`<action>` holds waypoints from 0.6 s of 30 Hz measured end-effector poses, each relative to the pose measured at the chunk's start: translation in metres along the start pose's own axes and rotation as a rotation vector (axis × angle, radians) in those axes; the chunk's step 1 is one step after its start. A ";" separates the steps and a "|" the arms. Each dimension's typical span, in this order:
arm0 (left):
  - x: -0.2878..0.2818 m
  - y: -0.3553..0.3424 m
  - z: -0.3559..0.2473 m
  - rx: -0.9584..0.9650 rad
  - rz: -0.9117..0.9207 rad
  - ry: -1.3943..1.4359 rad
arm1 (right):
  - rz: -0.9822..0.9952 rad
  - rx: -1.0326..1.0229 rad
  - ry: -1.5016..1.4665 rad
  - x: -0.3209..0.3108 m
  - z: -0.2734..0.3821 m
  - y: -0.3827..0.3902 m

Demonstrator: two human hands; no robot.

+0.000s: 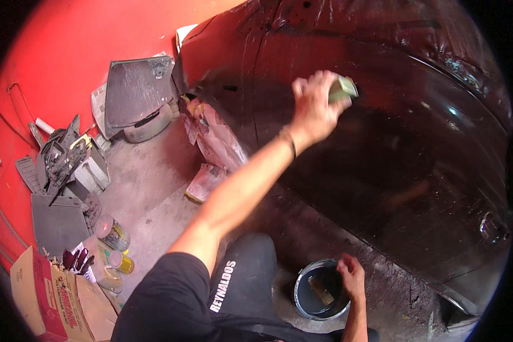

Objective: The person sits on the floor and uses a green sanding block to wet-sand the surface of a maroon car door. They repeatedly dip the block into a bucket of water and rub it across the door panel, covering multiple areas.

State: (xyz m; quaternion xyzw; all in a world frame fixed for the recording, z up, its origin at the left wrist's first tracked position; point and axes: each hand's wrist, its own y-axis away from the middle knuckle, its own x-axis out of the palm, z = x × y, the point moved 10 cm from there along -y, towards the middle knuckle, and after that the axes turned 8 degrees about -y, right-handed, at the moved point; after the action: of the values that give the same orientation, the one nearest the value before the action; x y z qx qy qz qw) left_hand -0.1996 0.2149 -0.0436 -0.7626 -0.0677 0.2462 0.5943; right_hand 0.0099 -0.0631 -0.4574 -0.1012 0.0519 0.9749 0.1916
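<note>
My left hand (316,108) is stretched far forward, its fingers closed round a small pale-green block (343,89). The block is at the dark, glossy car body panel (347,154); the fingers hide part of it, and I cannot tell whether it touches the surface. Lower right, my right hand (353,276) hangs by the rim of a dark bucket (298,299), its fingers loosely bent with nothing visible in them. The bucket holds murky liquid, with a brownish block (321,290) lying in it.
Pinkish masking paper (214,131) hangs at the panel's left end. A grey panel (137,91) leans by the red wall (68,51). Along the left lie dark plastic parts (62,154), a large can (112,232), a yellow can (121,261) and a cardboard box (45,296).
</note>
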 end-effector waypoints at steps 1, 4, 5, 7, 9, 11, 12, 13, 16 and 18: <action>0.006 0.037 -0.002 -0.100 0.032 0.140 | -0.037 0.018 -0.138 0.007 0.015 -0.003; 0.059 0.176 -0.024 -0.484 0.296 0.655 | -0.034 0.111 -0.457 0.031 0.029 -0.005; 0.077 0.225 -0.035 -0.573 0.383 0.706 | -0.042 0.146 -0.568 0.034 0.026 -0.004; 0.101 0.310 -0.056 -0.737 0.433 0.770 | 0.016 0.356 -0.723 0.050 -0.009 0.004; 0.118 0.375 -0.075 -1.004 0.466 0.908 | 0.042 0.555 -0.980 0.076 -0.024 0.026; 0.111 0.405 -0.088 -1.081 0.519 0.869 | 0.037 0.499 -1.120 0.085 -0.013 0.031; 0.107 0.409 -0.101 -1.034 0.530 0.886 | 0.002 0.463 -1.191 0.082 -0.002 0.031; 0.104 0.409 -0.113 -1.041 0.529 0.936 | -0.034 0.423 -1.263 0.080 0.005 0.029; 0.092 0.386 -0.151 -0.727 0.518 0.807 | -0.141 0.177 -1.463 0.056 0.015 0.018; 0.084 0.383 -0.149 -0.676 0.469 0.684 | -0.195 0.158 -1.479 0.044 0.011 0.021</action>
State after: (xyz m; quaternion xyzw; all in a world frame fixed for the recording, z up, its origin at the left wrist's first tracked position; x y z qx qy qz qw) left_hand -0.1309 0.0093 -0.4023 -0.9429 0.2267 0.0743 0.2325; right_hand -0.0398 -0.0645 -0.4554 0.5904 -0.0297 0.7604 0.2688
